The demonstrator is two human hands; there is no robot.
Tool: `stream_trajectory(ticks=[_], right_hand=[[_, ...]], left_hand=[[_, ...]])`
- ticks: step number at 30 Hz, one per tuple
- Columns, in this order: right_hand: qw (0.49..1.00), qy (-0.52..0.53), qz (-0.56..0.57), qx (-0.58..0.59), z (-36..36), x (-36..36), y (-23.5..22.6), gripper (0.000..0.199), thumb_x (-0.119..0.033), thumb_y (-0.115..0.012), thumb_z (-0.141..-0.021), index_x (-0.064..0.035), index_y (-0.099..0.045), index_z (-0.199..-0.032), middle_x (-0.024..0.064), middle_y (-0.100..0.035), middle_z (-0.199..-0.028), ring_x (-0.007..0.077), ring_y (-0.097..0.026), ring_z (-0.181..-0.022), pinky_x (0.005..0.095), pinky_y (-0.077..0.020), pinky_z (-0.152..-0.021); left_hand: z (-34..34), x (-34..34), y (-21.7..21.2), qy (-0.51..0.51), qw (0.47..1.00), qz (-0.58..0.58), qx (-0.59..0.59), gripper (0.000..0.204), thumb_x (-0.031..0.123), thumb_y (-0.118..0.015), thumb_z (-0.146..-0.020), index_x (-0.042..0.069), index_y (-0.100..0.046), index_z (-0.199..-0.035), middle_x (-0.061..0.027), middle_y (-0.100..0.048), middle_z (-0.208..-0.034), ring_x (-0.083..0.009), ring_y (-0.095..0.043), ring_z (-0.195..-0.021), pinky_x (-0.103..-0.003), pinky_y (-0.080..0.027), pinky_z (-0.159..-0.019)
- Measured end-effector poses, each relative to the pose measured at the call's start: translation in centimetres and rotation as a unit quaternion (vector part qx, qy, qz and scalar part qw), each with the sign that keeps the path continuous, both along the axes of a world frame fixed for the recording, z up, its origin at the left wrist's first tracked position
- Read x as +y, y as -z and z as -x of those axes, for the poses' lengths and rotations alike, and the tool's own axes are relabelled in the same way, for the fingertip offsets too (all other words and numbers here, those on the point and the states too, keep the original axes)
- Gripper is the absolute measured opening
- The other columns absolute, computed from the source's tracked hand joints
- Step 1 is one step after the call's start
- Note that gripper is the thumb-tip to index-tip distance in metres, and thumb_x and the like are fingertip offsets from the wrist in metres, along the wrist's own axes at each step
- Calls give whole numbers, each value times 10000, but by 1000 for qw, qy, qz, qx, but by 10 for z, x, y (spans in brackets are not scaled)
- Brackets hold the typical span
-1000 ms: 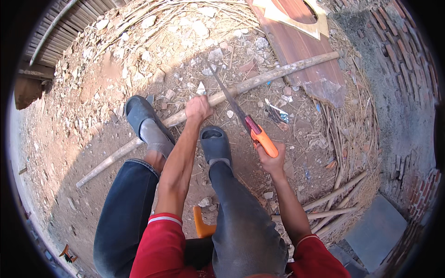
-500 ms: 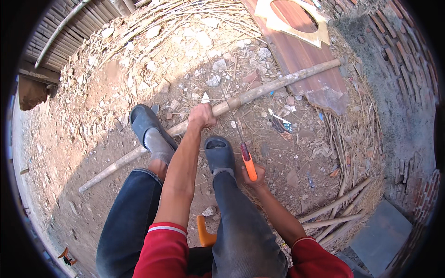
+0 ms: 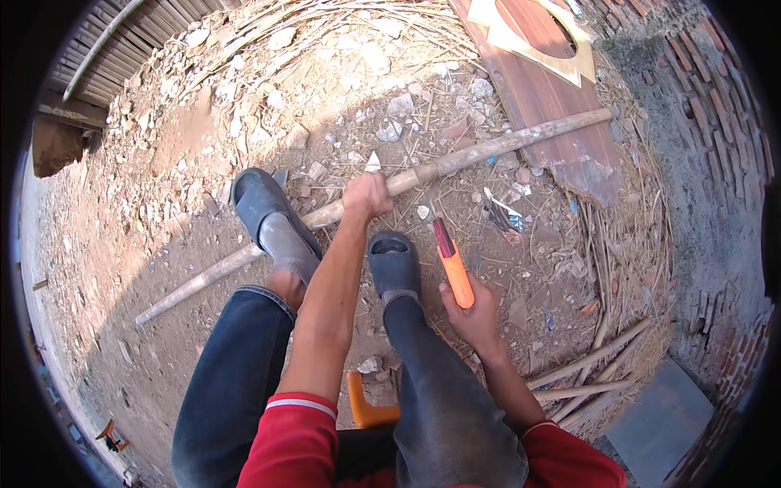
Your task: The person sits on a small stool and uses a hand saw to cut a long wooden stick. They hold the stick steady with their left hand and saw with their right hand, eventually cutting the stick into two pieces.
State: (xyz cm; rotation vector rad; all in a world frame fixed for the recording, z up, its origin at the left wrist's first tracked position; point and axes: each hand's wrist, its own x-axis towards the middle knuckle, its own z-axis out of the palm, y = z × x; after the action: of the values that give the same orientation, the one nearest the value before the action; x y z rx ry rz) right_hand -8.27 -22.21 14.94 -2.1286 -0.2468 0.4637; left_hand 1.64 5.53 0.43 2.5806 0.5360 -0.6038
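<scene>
Bare dirt yard littered with stones, straw and rubble; brick wall (image 3: 716, 163) on the right, reddish wooden board (image 3: 553, 106) lying at the top.

Change vs a second ago: the saw (image 3: 452, 264) is pulled back off the bamboo pole (image 3: 455, 161). It was out across the pole, blade extended; now the orange handle stands nearly upright by the right knee and only a short dark stub of blade shows above it, rest probably foreshortened, hard to tell. Left hand hasn't moved.

Left hand (image 3: 366, 195) is wrapped shut around the pole at mid-length, pinning it. The pole runs diagonally, low-left to upper-right, its far end on the board. Right hand (image 3: 472, 313) is curled around the lower end of the saw handle, just right of the right shoe (image 3: 394, 264). Saw tip is near the pole, not touching. Left shoe (image 3: 264, 211) sits on or against the pole.

Orange stool (image 3: 366, 407) edge shows between the legs.
</scene>
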Motion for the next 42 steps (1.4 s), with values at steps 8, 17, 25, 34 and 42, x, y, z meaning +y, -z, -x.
stream_trajectory(ticks=[8, 17, 25, 34, 42], right_hand=[[987, 32, -68, -144, 37, -32, 199, 216, -112, -734, -955, -4, -694, -1138, 129, -694, -980, 217, -684, -865, 357, -525, -769], [976, 79, -146, -141, 31, -42, 152, 248, -82, -755, -908, 21, -729, -1132, 125, -736, -949, 214, -719, -871, 352, -550, -794], [997, 7, -28, -70, 34, -70, 34, 105, -74, -762, -899, 3, -712, -949, 92, -616, -709, 189, -630, -603, 346, -473, -586], [997, 5, -26, -67, 57, -79, 6, 81, -58, -753, -906, 15, -721, -921, 50, -586, -595, 129, -593, -492, 295, -451, -516], [999, 20, -10, -50, 78, -94, -18, 56, -29, -744, -903, 19, -726, -925, 55, -597, -602, 124, -602, -513, 296, -457, -526]], left_hand=[[-11, 10, 8, 16, 999, 35, -6, 409, 221, -685, -756, -2, -770, -1089, -290, -744, -1078, -410, -736, -1043, -455, -593, -936], [-13, 22, 24, 25, 999, 37, -17, 445, 222, -702, -759, -2, -766, -1138, -276, -742, -1136, -402, -734, -1075, -452, -594, -946], [0, -3, 1, -11, 999, -29, -13, 360, 226, -697, -791, 55, -780, -1096, -228, -767, -1079, -372, -753, -1047, -440, -605, -933], [2, -2, 11, -16, 999, -30, -40, 354, 237, -691, -801, 57, -784, -1092, -235, -765, -1077, -369, -752, -1042, -440, -597, -938], [3, 1, 8, -16, 999, -21, -29, 371, 254, -686, -818, 40, -773, -1108, -241, -757, -1112, -385, -744, -1058, -445, -585, -958]])
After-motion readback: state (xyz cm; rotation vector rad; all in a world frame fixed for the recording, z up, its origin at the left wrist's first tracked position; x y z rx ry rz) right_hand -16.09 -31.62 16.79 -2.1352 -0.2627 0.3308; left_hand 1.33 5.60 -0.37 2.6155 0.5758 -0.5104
